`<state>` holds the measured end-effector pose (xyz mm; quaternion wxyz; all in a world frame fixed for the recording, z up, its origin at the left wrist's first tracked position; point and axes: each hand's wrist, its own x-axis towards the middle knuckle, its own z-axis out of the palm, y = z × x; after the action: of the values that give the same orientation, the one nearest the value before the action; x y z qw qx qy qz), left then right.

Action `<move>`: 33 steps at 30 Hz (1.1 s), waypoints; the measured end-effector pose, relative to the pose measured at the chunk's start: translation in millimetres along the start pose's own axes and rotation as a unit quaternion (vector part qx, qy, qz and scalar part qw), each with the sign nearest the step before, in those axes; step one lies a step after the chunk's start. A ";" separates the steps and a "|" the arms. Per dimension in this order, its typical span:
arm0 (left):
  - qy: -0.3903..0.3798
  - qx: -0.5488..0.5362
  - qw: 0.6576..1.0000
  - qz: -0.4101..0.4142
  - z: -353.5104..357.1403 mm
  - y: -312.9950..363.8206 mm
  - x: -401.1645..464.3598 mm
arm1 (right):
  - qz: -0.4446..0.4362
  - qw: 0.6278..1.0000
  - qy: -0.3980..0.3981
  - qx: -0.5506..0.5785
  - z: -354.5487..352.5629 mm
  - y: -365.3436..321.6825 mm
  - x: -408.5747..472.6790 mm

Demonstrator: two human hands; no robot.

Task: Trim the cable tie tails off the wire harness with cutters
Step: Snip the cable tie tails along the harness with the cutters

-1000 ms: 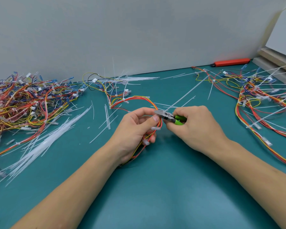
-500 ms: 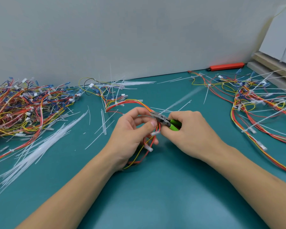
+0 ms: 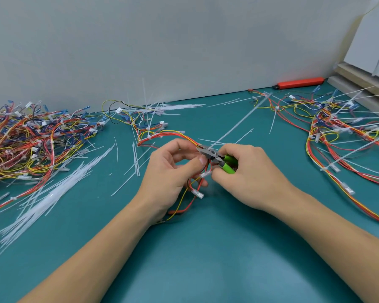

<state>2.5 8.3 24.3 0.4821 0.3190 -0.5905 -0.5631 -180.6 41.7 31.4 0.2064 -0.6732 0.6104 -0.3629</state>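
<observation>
My left hand (image 3: 173, 171) grips a red and yellow wire harness (image 3: 162, 135) above the middle of the teal mat, thumb pressed on the bundle. My right hand (image 3: 247, 173) grips green-handled cutters (image 3: 214, 156), whose grey jaws sit at the bundle beside my left thumb. A long white cable tie tail (image 3: 239, 123) runs from the jaws up and to the right toward the wall. White connectors (image 3: 198, 194) hang from the harness below my left fingers. Whether the jaws are closed on the tail is hidden.
A big heap of harnesses (image 3: 31, 141) lies at the left, with cut white tie tails (image 3: 53, 193) strewn before it. More harnesses with long tails (image 3: 346, 132) spread at the right. A red tool (image 3: 300, 82) lies by the wall. A wooden ledge (image 3: 357, 84) stands at the far right.
Both hands have stayed together at the harness, with the cutters still at the tie. The long tail swung and blurred half a second ago and now points steadily up right.
</observation>
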 end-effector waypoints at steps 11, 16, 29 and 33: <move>0.033 0.037 0.999 0.008 -7.4 -4.3 2.9 | 0.030 0.991 -0.130 0.018 -12.3 -3.4 -1.9; 0.044 0.054 0.998 0.004 -12.6 -6.1 5.2 | 0.030 0.992 -0.122 -0.034 -18.9 2.3 1.8; 0.048 0.050 0.997 -0.013 -11.0 -6.9 4.5 | 0.070 0.948 -0.161 -0.266 -24.5 -18.7 -17.7; 0.048 0.050 0.997 -0.020 -10.6 -6.2 4.3 | 0.061 0.953 -0.141 -0.260 -25.0 -23.2 -18.6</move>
<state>9.9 -0.4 18.1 0.4820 0.3808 -0.5875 -0.5268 -183.4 67.8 60.1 0.1295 -0.7093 0.6883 -0.0798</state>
